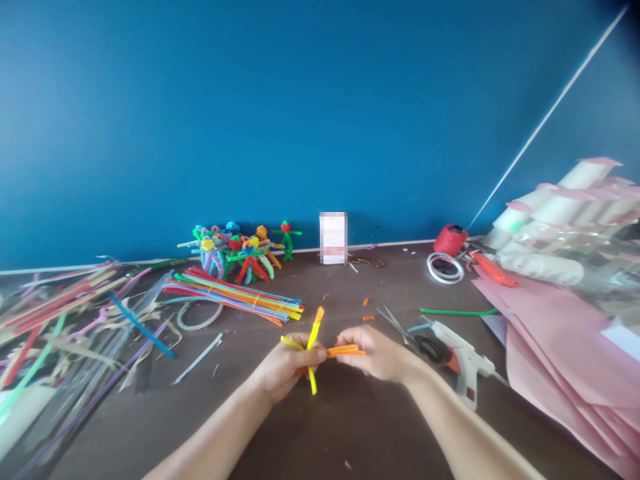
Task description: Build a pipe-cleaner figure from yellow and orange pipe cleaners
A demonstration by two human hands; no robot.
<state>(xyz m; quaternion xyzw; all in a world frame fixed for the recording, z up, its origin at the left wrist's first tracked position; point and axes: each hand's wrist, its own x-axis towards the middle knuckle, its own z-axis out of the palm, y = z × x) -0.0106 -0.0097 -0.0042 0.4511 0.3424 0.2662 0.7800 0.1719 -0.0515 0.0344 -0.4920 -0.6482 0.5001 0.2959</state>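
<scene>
Gripping crossed yellow pipe cleaners [313,339] between thumb and fingers of left hand [287,365], showing some orange at the upper tip, beyond the thumb. Closing right hand [369,350] on orange pipe cleaner [344,350], spanning gap from left thumb to right fingertips. Seeing orange bits [369,318] just beyond right hand; scissors [397,325] just beyond and right of it, blades slightly parted. Having white glue gun [464,363] right of right wrist, green pipe cleaner [455,311] beyond and right of same hand, pink sheets [555,360] farther right, red spool [449,241] well beyond. Showing coloured bundle [240,295] beyond and left of left hand, pipe cleaner figures [250,260] farther beyond. Spotting blue strip [143,327] well left of left hand.
</scene>
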